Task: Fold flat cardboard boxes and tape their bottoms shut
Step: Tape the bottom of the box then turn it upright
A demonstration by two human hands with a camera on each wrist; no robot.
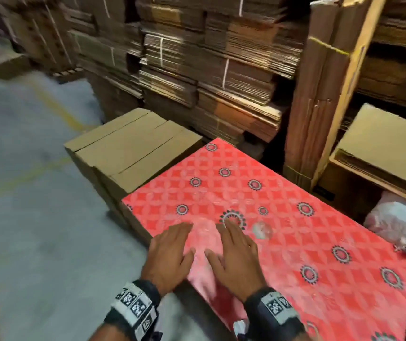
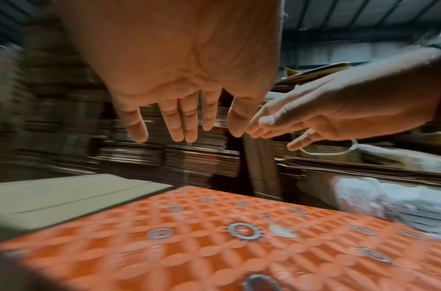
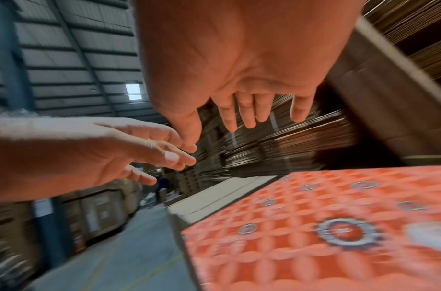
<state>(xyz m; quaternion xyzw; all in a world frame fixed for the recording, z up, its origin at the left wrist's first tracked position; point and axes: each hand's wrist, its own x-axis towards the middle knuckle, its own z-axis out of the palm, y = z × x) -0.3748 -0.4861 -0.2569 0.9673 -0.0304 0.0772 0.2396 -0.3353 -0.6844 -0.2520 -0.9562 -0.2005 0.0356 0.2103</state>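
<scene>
Both of my hands hover side by side, palms down, over the near left part of a table under a red patterned cover [image 1: 295,205]. My left hand [image 1: 170,252] has its fingers straight and slightly spread and holds nothing. The right hand [image 1: 236,254] is the same, empty. The wrist views show the left hand [image 2: 184,88] and the right hand [image 3: 239,69] in the air above the cover [image 2: 214,236], not touching it. Assembled brown boxes [image 1: 133,143] stand against the table's far left edge. A pile of flat cardboard blanks [image 1: 384,141] lies to the right.
Tall stacks of strapped flat cardboard [image 1: 209,70] fill the back. An upright tied bundle [image 1: 320,94] leans beside the table's far corner. Crumpled clear plastic [image 1: 393,222] lies at the table's right side. Grey concrete floor [image 1: 37,205] stretches to the left.
</scene>
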